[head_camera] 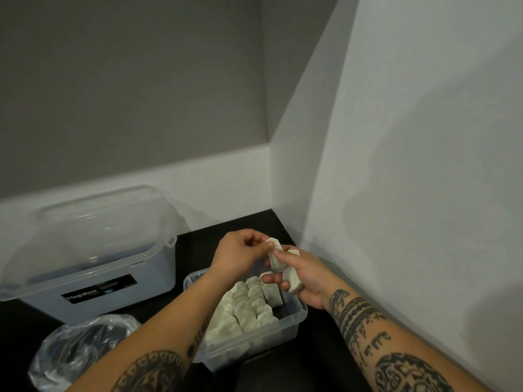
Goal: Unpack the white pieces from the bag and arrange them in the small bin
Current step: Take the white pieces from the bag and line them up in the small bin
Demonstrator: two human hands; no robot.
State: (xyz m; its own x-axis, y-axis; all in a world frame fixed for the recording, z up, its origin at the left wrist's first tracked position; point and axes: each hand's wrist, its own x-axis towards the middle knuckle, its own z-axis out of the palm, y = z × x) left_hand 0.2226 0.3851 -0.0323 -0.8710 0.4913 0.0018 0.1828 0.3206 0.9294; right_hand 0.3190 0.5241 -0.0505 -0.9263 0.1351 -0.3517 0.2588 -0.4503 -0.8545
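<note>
Just above the small bin (295, 316), a clear plastic box with rounded corners, the left hand (240, 257) pinched one chalky white piece (274, 257) between thumb and curled fingertips. The right hand (307, 278) had its fingers curled round a second piece (293, 282), blocky and matte, with what looked like another tucked by the thumb. Inside the bin, more white pieces (249, 306) stood packed in tidy rows, rough-edged, filling all but its far right end. The crinkled clear bag (79, 349) lay at the worktop's near left edge. A large translucent tub (93, 267) with a clip lid sat toward the back left. The worktop (195, 250) was smooth and black, set in a corner of plain grey and white walls (424, 137).
</note>
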